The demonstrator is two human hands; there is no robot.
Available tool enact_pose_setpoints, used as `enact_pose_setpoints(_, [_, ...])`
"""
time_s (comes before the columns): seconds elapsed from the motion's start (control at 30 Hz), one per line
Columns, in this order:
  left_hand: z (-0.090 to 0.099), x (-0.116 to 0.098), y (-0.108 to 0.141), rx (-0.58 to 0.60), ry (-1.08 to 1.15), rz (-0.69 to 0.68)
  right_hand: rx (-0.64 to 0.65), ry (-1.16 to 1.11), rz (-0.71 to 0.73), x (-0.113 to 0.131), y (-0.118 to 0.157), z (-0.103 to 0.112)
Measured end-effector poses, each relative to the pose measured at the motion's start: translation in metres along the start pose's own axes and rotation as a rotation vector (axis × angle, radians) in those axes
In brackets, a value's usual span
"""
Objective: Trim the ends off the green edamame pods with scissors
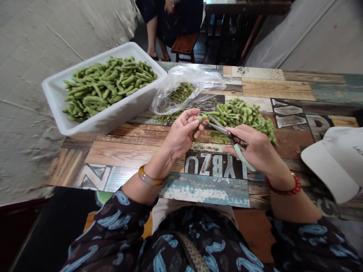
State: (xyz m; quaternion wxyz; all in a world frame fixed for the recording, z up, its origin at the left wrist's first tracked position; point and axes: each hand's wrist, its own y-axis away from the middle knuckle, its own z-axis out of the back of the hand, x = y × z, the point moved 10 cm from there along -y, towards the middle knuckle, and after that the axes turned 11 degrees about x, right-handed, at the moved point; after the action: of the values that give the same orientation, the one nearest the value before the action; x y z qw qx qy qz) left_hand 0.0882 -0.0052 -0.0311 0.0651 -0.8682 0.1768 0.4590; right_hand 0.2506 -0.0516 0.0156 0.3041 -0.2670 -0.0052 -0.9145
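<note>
A pod (203, 118) is pinched by the left hand (183, 130), seemingly being trimmed, and scissors (222, 129) gripped at three o'clock by the right hand (253, 144) should next be squeezed.

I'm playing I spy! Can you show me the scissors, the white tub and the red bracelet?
Scissors (222, 130): head view, on a blade.
White tub (127, 110): head view, on its side wall.
Red bracelet (283, 192): head view, on its beads.

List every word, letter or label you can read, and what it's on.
"Z": tabletop, left panel; possibly a sideways "N".
"UZBYL": dark tabletop panel near the centre; some letters seem upside down, so uncertain.
"P"-like letter: tabletop, right side; orientation unclear.
"G": tabletop, lower right; faint.
White cap: lettering cut off by the picture's edge, too blurred to read.
</note>
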Motion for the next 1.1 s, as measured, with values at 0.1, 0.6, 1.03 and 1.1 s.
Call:
enact_pose_setpoints(0.1, [-0.002,-0.005,0.001,0.013,-0.053,-0.072,0.006,0.003,-0.001,0.001,0.000,-0.001])
enact_pose_setpoints(0.6, [-0.005,0.003,0.003,0.023,-0.320,-0.039,-0.025,-0.034,0.056,0.006,0.000,-0.002])
enact_pose_setpoints(1.03, [-0.012,0.021,0.001,0.132,-0.165,0.112,0.025,-0.034,0.008,0.009,-0.001,-0.006])
enact_pose_setpoints(1.1, [-0.014,0.021,0.001,0.140,-0.177,0.113,0.032,-0.045,0.014,0.010,-0.001,-0.006])
